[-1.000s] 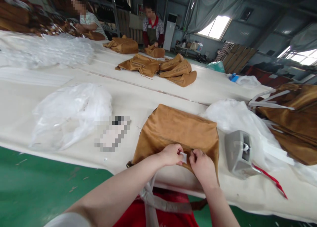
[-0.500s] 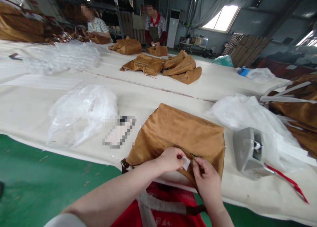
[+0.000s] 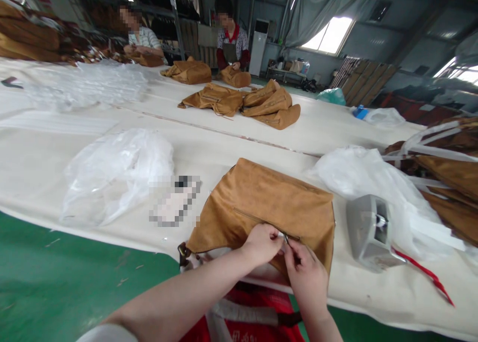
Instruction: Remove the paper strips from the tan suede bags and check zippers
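Note:
A tan leather bag (image 3: 276, 192) lies on the table edge in front of me, a zipper (image 3: 257, 218) running across its face. My left hand (image 3: 263, 242) is closed over the bag, pinching a small white piece of paper or film (image 3: 281, 236). Close beside it, my right hand (image 3: 304, 262) pinches the zipper pull (image 3: 286, 238). The fingertips of both hands nearly meet, and the white piece is partly hidden between them. A wrapped strap (image 3: 246, 312) hangs below the bag, over red cloth.
To the right stand a grey tape dispenser (image 3: 369, 232) and crumpled clear plastic (image 3: 373, 172). Left of the bag are a blurred-out phone (image 3: 175, 201) and a plastic bag (image 3: 119, 172). More tan bags (image 3: 269, 105) lie farther back. Two people work across the table.
My left hand has brought the white piece up against the zipper pull held by my right hand. The fingertips are closer together. The whole view has shifted slightly.

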The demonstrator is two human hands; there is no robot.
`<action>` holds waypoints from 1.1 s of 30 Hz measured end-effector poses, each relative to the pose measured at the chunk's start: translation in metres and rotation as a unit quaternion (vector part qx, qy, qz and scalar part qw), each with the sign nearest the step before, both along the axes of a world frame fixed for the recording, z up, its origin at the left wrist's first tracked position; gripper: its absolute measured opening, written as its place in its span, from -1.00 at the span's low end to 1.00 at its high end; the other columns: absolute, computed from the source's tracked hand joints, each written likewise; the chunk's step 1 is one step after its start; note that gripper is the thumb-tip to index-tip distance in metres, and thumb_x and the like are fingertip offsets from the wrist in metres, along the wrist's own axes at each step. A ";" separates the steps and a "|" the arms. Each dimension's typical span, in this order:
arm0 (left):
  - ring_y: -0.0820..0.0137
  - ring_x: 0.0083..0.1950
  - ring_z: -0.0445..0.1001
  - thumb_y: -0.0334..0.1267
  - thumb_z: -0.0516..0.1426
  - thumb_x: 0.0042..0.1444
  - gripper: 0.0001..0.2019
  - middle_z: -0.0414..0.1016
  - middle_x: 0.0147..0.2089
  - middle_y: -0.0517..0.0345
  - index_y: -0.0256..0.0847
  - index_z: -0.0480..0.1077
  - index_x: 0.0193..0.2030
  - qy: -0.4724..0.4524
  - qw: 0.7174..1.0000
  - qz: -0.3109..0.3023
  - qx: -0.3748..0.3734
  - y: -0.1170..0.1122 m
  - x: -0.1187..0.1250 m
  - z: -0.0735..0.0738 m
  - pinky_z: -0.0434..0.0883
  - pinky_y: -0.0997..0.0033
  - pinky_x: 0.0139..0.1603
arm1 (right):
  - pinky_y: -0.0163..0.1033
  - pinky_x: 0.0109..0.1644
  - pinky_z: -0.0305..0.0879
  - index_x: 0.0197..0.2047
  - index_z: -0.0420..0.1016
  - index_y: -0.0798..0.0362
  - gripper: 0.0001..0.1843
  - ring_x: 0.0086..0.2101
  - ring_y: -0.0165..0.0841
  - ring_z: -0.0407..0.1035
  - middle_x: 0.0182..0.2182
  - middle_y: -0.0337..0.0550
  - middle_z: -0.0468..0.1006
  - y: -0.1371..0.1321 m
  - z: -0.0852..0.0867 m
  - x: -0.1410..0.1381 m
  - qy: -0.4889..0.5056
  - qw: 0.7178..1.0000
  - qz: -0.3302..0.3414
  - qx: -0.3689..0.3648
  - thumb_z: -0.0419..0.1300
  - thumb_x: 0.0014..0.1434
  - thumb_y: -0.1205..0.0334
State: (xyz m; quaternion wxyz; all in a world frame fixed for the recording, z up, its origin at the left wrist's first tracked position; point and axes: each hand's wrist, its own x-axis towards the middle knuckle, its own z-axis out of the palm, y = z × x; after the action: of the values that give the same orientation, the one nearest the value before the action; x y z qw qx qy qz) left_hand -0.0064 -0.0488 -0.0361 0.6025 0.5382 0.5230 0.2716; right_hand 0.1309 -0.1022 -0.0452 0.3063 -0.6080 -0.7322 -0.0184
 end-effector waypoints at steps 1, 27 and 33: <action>0.40 -0.35 0.57 -0.33 0.02 0.13 -0.79 0.59 -0.37 0.15 -0.23 0.47 -0.41 -0.004 1.000 0.006 -0.005 0.000 0.001 -0.001 0.48 0.53 -0.32 | -0.23 -0.22 0.33 -0.21 0.52 0.06 -0.74 -0.34 -0.27 0.50 -0.33 -0.06 0.62 0.000 -0.001 0.000 -0.003 1.000 0.001 0.000 0.04 0.32 0.14; 0.33 -0.28 0.48 -0.32 0.03 0.19 -0.84 0.54 -0.34 0.11 -0.19 0.43 -0.34 0.122 0.968 0.009 0.221 -0.011 -0.011 0.001 0.35 0.40 -0.20 | -0.41 -0.68 0.05 -0.41 0.50 0.12 -0.58 -0.71 -0.52 0.19 -0.63 -0.26 0.42 0.023 0.005 -0.003 0.436 0.846 -0.053 -0.301 0.26 0.02 -0.14; 0.31 -0.25 0.50 -0.38 -0.01 0.20 -0.85 0.53 -0.29 0.12 -0.19 0.38 -0.26 0.222 0.912 -0.029 0.342 -0.020 -0.012 0.003 0.40 0.38 -0.21 | -0.39 -0.70 -0.09 -0.38 0.50 0.14 -0.48 -0.74 -0.55 0.11 -0.62 -0.28 0.39 0.024 0.011 0.000 0.481 0.815 -0.043 -0.320 0.23 0.03 -0.24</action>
State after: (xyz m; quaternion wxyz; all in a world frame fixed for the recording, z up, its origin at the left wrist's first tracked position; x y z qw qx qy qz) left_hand -0.0186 -0.0686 -0.0336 0.2571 0.7728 0.5027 0.2898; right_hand 0.1306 -0.0781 -0.0341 0.4064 -0.6343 -0.4288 0.4987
